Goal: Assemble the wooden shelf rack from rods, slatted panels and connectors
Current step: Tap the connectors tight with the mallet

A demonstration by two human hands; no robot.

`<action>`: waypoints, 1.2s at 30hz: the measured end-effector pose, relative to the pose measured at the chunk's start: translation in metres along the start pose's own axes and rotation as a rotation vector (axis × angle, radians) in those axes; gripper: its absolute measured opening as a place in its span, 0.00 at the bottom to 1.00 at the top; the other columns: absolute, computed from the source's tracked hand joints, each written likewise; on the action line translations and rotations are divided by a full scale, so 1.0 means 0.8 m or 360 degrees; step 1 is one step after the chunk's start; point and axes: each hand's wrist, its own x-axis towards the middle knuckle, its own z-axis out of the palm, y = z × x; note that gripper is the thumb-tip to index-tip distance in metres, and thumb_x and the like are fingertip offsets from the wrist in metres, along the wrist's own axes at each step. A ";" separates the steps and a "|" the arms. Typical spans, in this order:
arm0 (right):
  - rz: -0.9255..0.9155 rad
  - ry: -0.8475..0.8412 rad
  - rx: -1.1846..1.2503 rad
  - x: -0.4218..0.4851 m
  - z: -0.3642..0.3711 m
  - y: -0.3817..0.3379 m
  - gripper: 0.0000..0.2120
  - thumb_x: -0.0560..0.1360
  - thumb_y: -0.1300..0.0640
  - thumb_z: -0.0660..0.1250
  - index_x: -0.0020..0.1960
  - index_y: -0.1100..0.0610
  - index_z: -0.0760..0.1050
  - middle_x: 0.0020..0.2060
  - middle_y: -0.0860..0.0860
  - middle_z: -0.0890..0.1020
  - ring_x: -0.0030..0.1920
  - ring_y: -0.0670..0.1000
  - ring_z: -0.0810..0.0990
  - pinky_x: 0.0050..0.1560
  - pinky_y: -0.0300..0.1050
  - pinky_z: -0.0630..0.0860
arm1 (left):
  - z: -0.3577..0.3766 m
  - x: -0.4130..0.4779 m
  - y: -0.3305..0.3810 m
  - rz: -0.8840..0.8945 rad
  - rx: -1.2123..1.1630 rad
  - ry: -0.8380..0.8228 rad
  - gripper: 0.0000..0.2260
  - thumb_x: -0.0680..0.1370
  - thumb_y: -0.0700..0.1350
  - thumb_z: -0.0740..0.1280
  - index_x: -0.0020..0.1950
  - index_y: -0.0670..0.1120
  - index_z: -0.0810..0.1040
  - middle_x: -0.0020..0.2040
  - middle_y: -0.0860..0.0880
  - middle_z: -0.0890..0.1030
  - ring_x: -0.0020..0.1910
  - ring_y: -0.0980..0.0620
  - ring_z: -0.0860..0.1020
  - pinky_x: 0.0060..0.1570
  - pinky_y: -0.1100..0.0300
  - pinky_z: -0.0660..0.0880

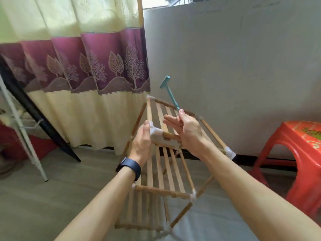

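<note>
Left hand [140,143] grips connector [156,132], right hand [189,131] holds hammer [171,93].

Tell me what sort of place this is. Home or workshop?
Probably a room in a home, not a workshop: a patterned curtain hangs at the left, a red plastic stool stands at the right, and the rack is being built on the floor, hammer in the right hand.

A single head-worn camera looks forward and down, close over the wooden rack [166,164] on the floor [52,197], facing the wall [225,66].
</note>
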 end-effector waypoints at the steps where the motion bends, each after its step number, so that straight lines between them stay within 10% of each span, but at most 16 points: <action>1: -0.0059 0.0039 -0.0146 -0.004 0.007 0.005 0.23 0.86 0.47 0.49 0.50 0.55 0.80 0.54 0.51 0.85 0.54 0.46 0.83 0.59 0.45 0.73 | -0.015 0.005 0.010 0.0006 -0.0036 0.0065 0.31 0.74 0.72 0.52 0.67 0.54 0.72 0.60 0.52 0.78 0.58 0.51 0.76 0.60 0.49 0.72; 9: -0.0388 0.0023 -0.1440 -0.003 -0.005 0.089 0.22 0.85 0.46 0.49 0.52 0.54 0.79 0.44 0.48 0.82 0.47 0.46 0.77 0.54 0.52 0.74 | -0.120 0.003 -0.038 -0.0145 0.0067 0.0597 0.18 0.81 0.43 0.64 0.70 0.50 0.74 0.61 0.48 0.80 0.57 0.48 0.78 0.62 0.53 0.74; 17: -0.0293 -0.0145 -0.1221 0.007 0.052 0.076 0.20 0.86 0.49 0.51 0.51 0.55 0.79 0.45 0.50 0.82 0.49 0.48 0.78 0.49 0.45 0.72 | -0.158 0.005 -0.084 -0.0309 0.0198 0.0607 0.20 0.81 0.50 0.63 0.74 0.52 0.72 0.67 0.45 0.77 0.62 0.45 0.76 0.62 0.53 0.71; 23: 0.0012 -0.0314 -0.1096 0.003 0.067 0.052 0.18 0.85 0.46 0.51 0.53 0.53 0.77 0.51 0.47 0.84 0.54 0.48 0.81 0.58 0.49 0.75 | -0.169 0.020 -0.087 -0.0376 0.0993 0.0595 0.17 0.85 0.49 0.54 0.66 0.47 0.78 0.63 0.40 0.77 0.60 0.37 0.76 0.62 0.47 0.74; 27: -0.0008 -0.0134 -0.0847 -0.010 0.042 0.035 0.18 0.85 0.48 0.53 0.49 0.56 0.77 0.47 0.50 0.85 0.48 0.49 0.84 0.53 0.47 0.80 | -0.147 0.008 -0.074 -0.0447 0.1537 0.0373 0.25 0.82 0.59 0.46 0.63 0.49 0.77 0.72 0.40 0.69 0.74 0.39 0.61 0.74 0.39 0.57; 31: -0.0132 0.0115 -0.0825 -0.039 -0.019 0.025 0.18 0.84 0.47 0.56 0.42 0.57 0.74 0.37 0.53 0.81 0.33 0.51 0.77 0.42 0.55 0.79 | -0.098 -0.007 -0.043 -0.0089 0.1743 0.0174 0.24 0.83 0.62 0.49 0.74 0.54 0.69 0.80 0.47 0.59 0.80 0.46 0.52 0.74 0.34 0.43; 36: -0.0172 0.0274 -0.1302 -0.089 -0.085 0.013 0.19 0.84 0.46 0.54 0.40 0.57 0.66 0.30 0.50 0.73 0.32 0.52 0.70 0.35 0.49 0.65 | -0.014 -0.005 -0.025 0.0248 0.1682 -0.0093 0.25 0.84 0.60 0.49 0.80 0.53 0.60 0.80 0.50 0.60 0.79 0.49 0.56 0.77 0.41 0.49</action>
